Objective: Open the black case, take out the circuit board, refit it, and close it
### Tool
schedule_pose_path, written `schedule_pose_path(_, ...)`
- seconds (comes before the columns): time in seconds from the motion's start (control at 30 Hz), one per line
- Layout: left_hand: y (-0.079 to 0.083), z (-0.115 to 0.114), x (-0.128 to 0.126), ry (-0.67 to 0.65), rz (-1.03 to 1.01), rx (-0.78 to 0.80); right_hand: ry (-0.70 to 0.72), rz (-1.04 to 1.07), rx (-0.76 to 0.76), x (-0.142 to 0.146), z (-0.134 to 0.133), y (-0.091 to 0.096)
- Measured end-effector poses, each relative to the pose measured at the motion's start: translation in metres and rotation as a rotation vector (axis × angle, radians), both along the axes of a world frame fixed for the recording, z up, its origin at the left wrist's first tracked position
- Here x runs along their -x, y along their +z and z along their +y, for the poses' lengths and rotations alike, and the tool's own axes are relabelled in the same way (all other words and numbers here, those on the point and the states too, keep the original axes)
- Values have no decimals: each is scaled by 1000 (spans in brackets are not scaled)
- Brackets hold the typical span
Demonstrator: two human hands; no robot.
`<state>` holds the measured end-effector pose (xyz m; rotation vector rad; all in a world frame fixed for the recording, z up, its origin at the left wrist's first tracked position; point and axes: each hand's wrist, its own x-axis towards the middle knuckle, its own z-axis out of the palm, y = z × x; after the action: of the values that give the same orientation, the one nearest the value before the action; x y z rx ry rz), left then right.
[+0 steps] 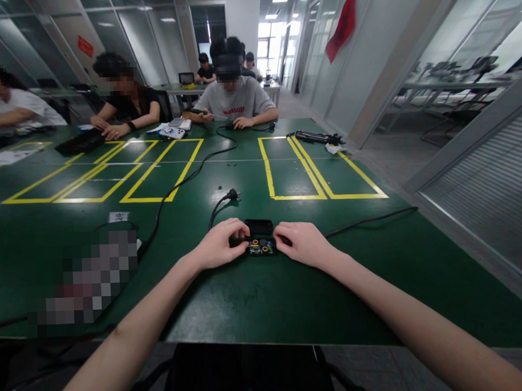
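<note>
An opened black power adapter (263, 249) lies on the green table in front of me, its circuit board with copper-coloured ring coils facing up. Just beyond it rests a black cover half (258, 226). My left hand (223, 243) has thumb and fingers curled in a pinch at the adapter's left end. At the opposite end, my right hand (303, 243) pinches with bent fingers. The fingertips hide both ends, so the exact grip points do not show. A black plug (232, 195) on a short cord lies beyond my left hand.
A thin black cable (373, 218) runs off to the right. At left is a blurred-out strip-like object (93, 281) with a long cord. Yellow tape outlines (293, 198) mark the table. A black tripod-like item (314, 138) lies farther back. Several people sit across the table.
</note>
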<state>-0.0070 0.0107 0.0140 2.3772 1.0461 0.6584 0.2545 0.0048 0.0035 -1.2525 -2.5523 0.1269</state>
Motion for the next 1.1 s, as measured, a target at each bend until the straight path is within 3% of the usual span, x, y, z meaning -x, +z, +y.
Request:
schedule_pose_path(0.1, -4, 0, -2, 44, 53, -99, -29, 87, -58, -2, 2, -5)
schedule_pose_path(0.27, -10, 3, 0, 31, 154, -67, -64, 208, -68, -4, 10, -19)
schedule_pose_path(0.5, -3, 1, 1, -36, -137, 22, -48, 560, 231, -3, 9, -17)
schedule_pose_path(0.6, 1, -2, -1, -5, -196, 84, -13, 665, 298, -2, 7, -15)
schedule_pose_path(0.77, 1, -3, -2, 22, -225, 179, 36, 676, 281, -2, 6, -14)
schedule_pose_path(1.1, 1, -2, -2, -38, -198, 141, 80, 665, 199, -5, 3, -11)
